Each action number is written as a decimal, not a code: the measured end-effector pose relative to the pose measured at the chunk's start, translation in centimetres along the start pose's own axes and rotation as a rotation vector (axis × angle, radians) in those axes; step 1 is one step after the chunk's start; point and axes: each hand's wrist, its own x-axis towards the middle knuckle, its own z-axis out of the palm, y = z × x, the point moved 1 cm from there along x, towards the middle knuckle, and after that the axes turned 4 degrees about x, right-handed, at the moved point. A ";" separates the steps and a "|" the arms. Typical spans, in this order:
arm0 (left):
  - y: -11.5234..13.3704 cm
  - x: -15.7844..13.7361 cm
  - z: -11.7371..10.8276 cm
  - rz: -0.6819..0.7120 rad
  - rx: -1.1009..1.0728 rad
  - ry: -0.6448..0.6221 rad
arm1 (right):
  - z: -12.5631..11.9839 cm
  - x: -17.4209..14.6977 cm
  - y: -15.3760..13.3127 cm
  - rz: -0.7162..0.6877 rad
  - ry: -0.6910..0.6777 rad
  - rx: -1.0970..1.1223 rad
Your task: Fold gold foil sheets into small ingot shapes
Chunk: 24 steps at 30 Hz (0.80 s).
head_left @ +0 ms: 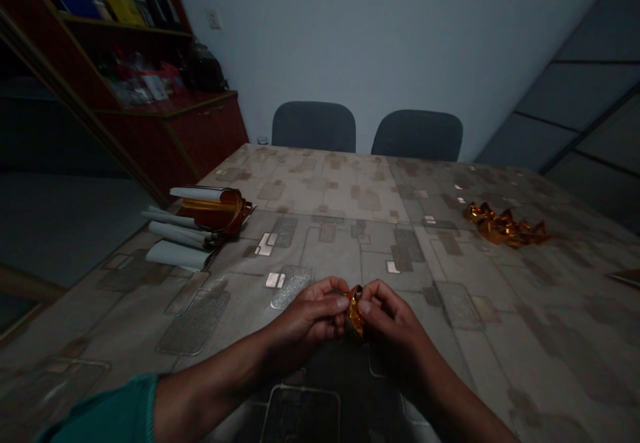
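Between my two hands is a small piece of shiny gold foil paper (pixel 356 316), folded into a narrow, curved shape with a dark opening at its top end. My left hand (pixel 323 310) pinches its left side with thumb and forefinger. On the right side, the thumb and fingers of my right hand (pixel 387 310) grip it near the upper end. Both hands are just above the near part of the table. Part of the foil paper is hidden behind the fingers.
A patterned cloth covers the table (pixel 330 243). Loosely curled gold-and-white paper sheets (pixel 200 226) lie at the left edge. Several folded gold foil pieces (pixel 505 225) sit in a row at the right. Two grey chairs (pixel 314 125) stand behind, beside a red-brown cabinet (pixel 205 130).
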 end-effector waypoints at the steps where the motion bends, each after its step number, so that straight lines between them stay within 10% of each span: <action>1: -0.1 0.0 0.0 -0.006 -0.005 -0.006 | 0.0 0.0 0.0 0.000 0.010 -0.004; 8: -0.2 0.1 0.1 -0.041 -0.157 -0.133 | -0.8 -0.2 -1.6 -0.128 0.238 -0.223; 24: 0.7 0.0 -0.4 -0.060 -0.084 -0.133 | -0.4 -0.1 -0.7 0.003 -0.012 0.036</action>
